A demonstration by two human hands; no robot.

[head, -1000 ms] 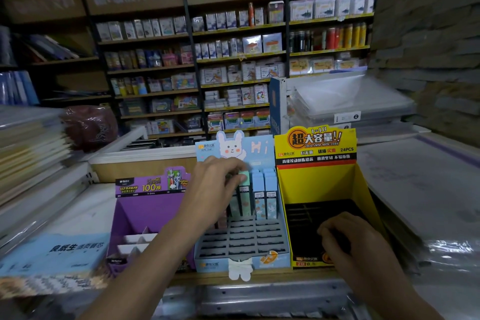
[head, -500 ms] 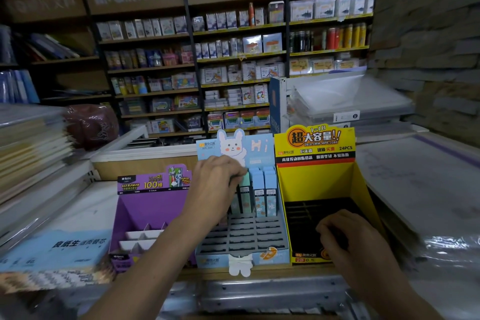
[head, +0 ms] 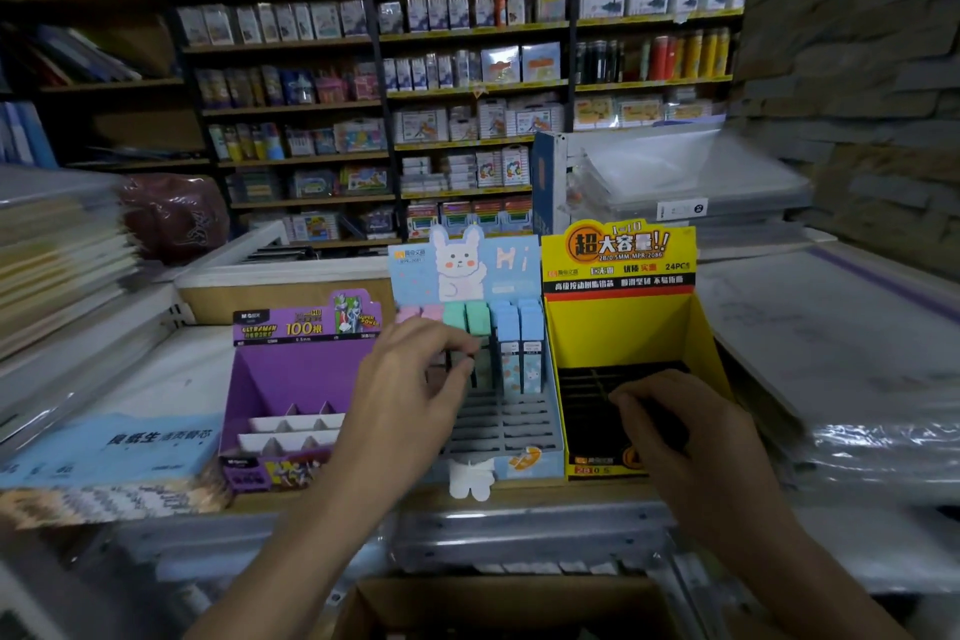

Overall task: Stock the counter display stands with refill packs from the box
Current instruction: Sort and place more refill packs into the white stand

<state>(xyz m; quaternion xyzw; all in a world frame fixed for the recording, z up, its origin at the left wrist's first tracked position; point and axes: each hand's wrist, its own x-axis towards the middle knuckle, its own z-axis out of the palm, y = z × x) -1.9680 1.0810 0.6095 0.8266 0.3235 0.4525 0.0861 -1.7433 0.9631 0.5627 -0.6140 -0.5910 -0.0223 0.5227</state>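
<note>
Three stands in a row on the counter [head: 597, 490], left stand [head: 291, 379], middle stand [head: 519, 426], right stand [head: 623, 322] touching the middle one, packs [head: 519, 343] upright in the middle stand's far rows, left hand [head: 415, 390] just before them, right hand [head: 675, 437] inside the right stand, box [head: 467, 608] nearest, below the counter, shelves [head: 467, 94] far behind.

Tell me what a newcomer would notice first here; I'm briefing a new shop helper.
The bright yellow display stand stands out right of centre, with the right hand in its dark slots. Beside it the blue rabbit stand holds a back row of pastel packs, where the left hand reaches. A purple stand sits to their left.
</note>
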